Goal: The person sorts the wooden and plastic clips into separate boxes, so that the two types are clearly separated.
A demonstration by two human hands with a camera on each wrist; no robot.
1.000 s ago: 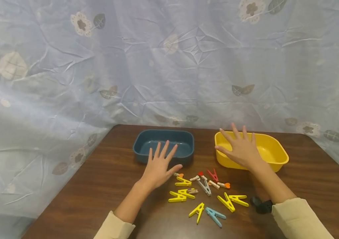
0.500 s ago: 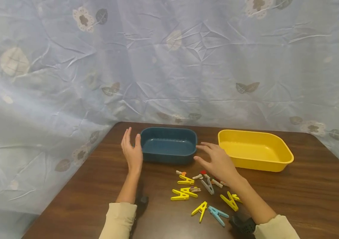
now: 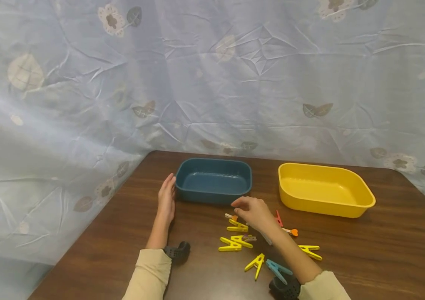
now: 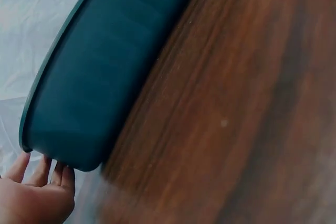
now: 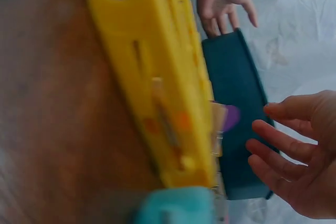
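My left hand [image 3: 166,202] touches the left end of a dark blue plastic basin [image 3: 212,197], fingers fairly straight; the left wrist view shows the fingertips right at its end wall. My right hand [image 3: 254,213] hovers past the basin's front right corner, over a scatter of clothespins, its fingers loosely bent and nothing between them in the right wrist view. Around it lie yellow clothespins [image 3: 229,244], a blue clothespin [image 3: 277,268], a red clothespin [image 3: 278,218] and small wooden clips, one with an orange heart [image 3: 294,232]. The hand and forearm hide some of the pile.
A yellow basin [image 3: 321,206] stands at the back right of the dark wooden table [image 3: 103,254]. A pale patterned curtain [image 3: 212,96] hangs behind the table. Black wrist devices sit below both hands.
The left hand swung outward from in front of the blue basin to its left end. The right hand came left and down from over the yellow basin to the clothespins.
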